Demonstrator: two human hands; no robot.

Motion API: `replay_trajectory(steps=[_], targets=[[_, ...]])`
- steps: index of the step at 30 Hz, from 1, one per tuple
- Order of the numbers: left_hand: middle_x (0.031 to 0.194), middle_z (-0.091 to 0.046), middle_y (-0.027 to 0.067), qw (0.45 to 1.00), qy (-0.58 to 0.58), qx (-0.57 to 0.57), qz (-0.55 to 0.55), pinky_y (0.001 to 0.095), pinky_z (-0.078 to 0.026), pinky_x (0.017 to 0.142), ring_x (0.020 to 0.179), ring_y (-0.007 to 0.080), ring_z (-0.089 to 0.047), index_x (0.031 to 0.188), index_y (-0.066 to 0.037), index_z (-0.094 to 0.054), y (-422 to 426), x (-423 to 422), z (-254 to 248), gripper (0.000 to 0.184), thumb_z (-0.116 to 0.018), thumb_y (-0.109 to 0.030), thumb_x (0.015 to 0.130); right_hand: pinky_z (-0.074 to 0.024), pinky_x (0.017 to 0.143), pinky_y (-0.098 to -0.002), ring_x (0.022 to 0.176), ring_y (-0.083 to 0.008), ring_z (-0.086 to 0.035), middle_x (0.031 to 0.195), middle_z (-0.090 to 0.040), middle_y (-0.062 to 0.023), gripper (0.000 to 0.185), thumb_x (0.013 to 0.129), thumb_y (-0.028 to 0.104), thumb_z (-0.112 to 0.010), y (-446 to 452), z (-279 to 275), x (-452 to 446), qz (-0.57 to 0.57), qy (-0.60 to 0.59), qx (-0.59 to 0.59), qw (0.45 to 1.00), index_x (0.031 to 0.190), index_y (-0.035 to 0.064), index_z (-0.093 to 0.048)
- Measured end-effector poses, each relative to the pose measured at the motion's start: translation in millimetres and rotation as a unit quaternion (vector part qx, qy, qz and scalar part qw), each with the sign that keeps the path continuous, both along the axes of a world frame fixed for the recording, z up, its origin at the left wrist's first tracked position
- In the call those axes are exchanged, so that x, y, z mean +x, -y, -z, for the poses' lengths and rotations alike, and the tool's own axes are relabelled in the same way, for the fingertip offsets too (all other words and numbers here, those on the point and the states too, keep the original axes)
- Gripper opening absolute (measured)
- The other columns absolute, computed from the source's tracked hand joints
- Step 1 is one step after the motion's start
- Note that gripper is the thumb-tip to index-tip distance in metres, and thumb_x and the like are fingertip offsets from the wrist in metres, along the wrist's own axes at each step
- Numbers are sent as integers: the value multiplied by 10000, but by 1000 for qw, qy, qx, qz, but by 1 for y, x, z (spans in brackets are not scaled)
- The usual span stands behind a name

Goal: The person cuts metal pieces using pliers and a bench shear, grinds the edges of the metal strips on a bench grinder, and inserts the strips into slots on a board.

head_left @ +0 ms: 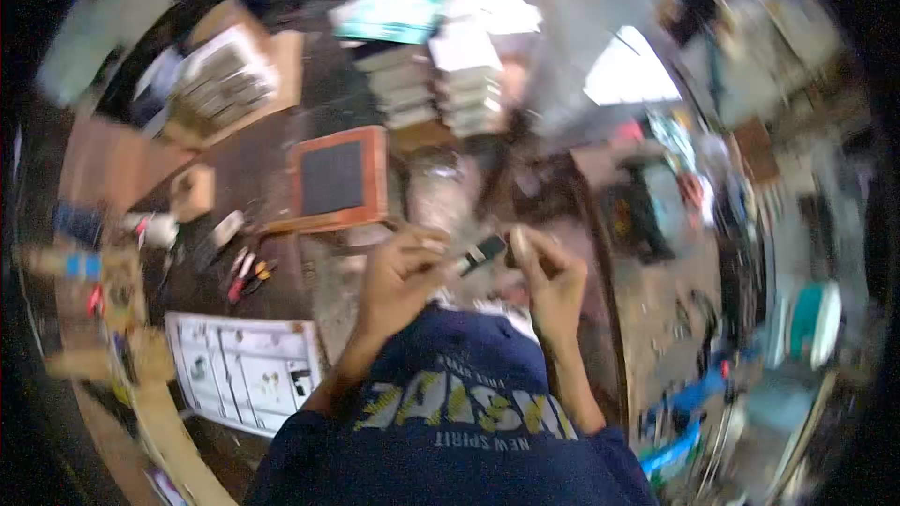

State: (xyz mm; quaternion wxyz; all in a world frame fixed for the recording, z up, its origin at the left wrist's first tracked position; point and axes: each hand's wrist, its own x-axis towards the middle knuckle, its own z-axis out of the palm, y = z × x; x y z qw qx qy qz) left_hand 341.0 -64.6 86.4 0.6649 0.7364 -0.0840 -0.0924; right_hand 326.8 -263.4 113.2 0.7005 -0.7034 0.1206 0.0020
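Note:
Just above the dark blue shirt, both hands are raised close together. A small black piece (483,253) with a pale mark spans the gap between them, tilted up to the right. My left hand (403,276) has its fingers pressed together near the piece's lower left end; what lies between the fingertips is blurred. My right hand (548,272) is pinched at the piece's upper right end, and its fingertips hide what they hold.
An orange-framed dark board (336,178) lies beyond the hands. Stacks of white boxes (469,80) stand at the back. Red-handled pliers (244,276) and a white sheet with compartments (248,370) are at the left. A cardboard box (230,75) sits farther back.

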Motion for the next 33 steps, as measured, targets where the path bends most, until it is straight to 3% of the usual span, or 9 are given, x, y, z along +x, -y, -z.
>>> replay_trajectory(steps=[5,9,14,15,17,21,28,32,33], targets=[[918,-712,126,951,-246,-114,150,223,-525,700,778,119,-665,1217,18,-539,121,38,-22,386,-683,-13,861,-503,880,-294,1062,-162,-610,1257,-611,-147,478,1015,340,-473,117,8,-25,26,55,182,981,1316,-23,-552],[943,-709,107,851,-412,-183,268,225,-525,712,802,102,-656,1233,14,-529,197,47,-10,373,-670,-42,892,-485,943,-344,1028,-202,-631,1165,-658,-135,421,908,136,-658,166,50,-63,63,66,272,958,1284,-32,-571],[1002,-679,81,882,-314,-34,351,279,-511,832,907,149,-647,1195,-4,-553,252,67,49,277,-621,-111,949,-534,720,-276,797,-143,-654,937,-691,-109,197,857,72,-722,182,62,-85,245,85,212,942,1018,3,-632],[1193,-614,129,927,-100,8,361,315,-484,908,1047,168,-607,1272,0,-509,259,75,90,370,-621,-148,952,-524,668,-262,747,-136,-645,925,-694,-95,245,863,74,-716,181,58,-87,319,80,261,908,1075,8,-614],[1485,-366,148,917,-11,73,391,388,-362,1090,1358,258,-399,1443,-5,-317,276,88,122,596,-599,-190,952,-519,666,-270,752,-136,-642,919,-682,-76,327,892,86,-687,184,63,-95,444,25,198,873,1174,-4,-548],[1588,-129,209,869,-189,29,457,411,-247,1149,1485,275,-91,1522,-57,-26,287,103,170,827,-603,-154,938,-530,613,-262,702,-100,-623,879,-671,-68,268,958,167,-624,186,46,-102,547,8,167,821,1153,13,-525],[1572,-238,157,813,-276,4,513,386,-288,1112,1416,280,-276,1492,-112,94,280,128,223,890,-576,-21,915,-591,690,-312,847,-225,-695,949,-672,-115,213,955,113,-606,191,41,-90,610,34,168,774,1124,16,-520],[1429,-354,237,763,61,269,584,449,-233,1137,1337,363,-332,1300,12,-522,287,148,164,402,-528,-161,937,-583,723,-327,829,-200,-684,943,-669,-114,204,912,59,-651,194,8,-74,646,55,225,727,1067,-17,-543],[1363,-494,200,773,139,241,570,422,-379,1051,1243,307,-489,1258,14,-543,290,148,150,364,-563,-127,923,-582,733,-318,835,-183,-680,946,-672,-112,220,908,46,-652,193,6,-81,628,80,260,729,1089,-20,-546]])
